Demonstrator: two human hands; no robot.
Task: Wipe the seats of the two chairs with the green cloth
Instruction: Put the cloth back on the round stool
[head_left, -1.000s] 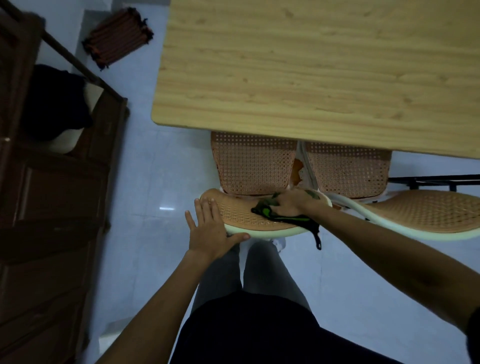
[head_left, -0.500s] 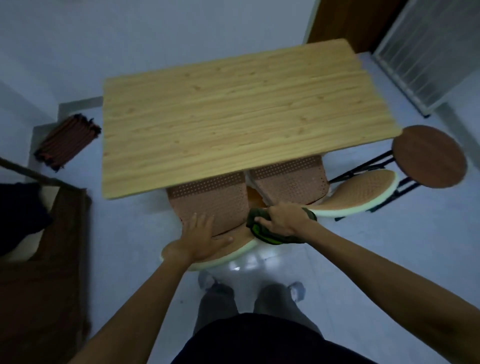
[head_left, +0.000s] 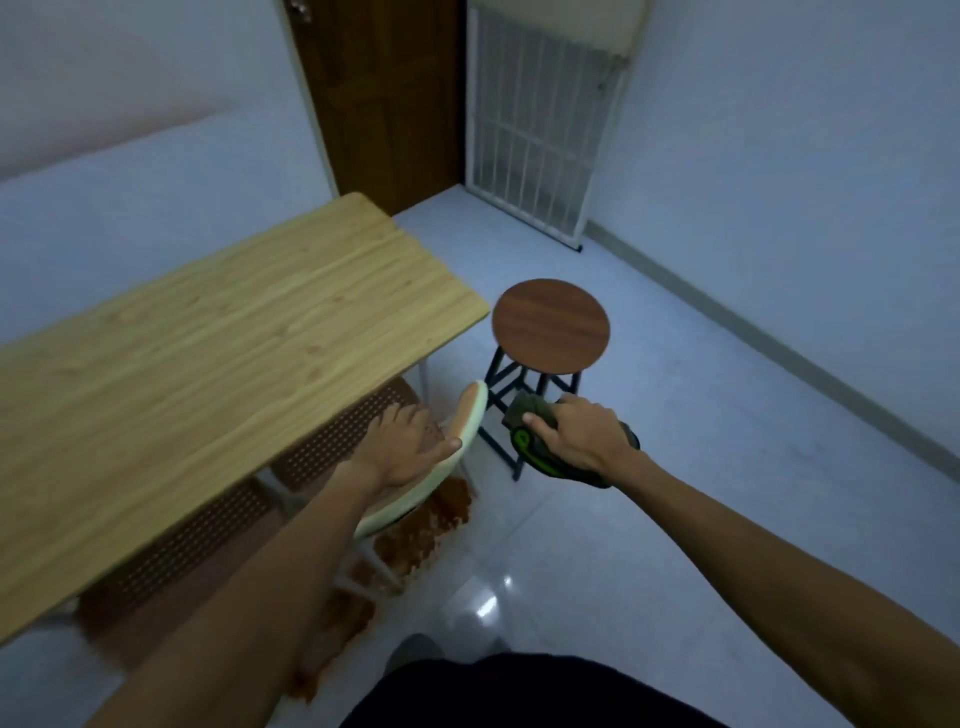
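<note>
Fingers (head_left: 540, 423) of the right hand (head_left: 582, 436) curl tight around a bunched dark green cloth with a bright green edge (head_left: 530, 441), held in the air just right of the pale-rimmed, orange mesh chair back (head_left: 470, 415) — not touching it. The left hand (head_left: 410, 447) lies flat, fingers spread, on that chair, beside the light wooden table (head_left: 208, 353). A round brown stool (head_left: 550, 325) stands beyond the cloth.

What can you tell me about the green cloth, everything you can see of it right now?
The green cloth is bunched into a wad in the right hand, whose fingers close over its top. It looks like soft fabric, dull olive on most of its surface with a bright lime-green edge showing at the lower left. It is held in the air, just right of the pale rim of the chair's back and in front of the round stool. It appears to touch only the hand.
</note>
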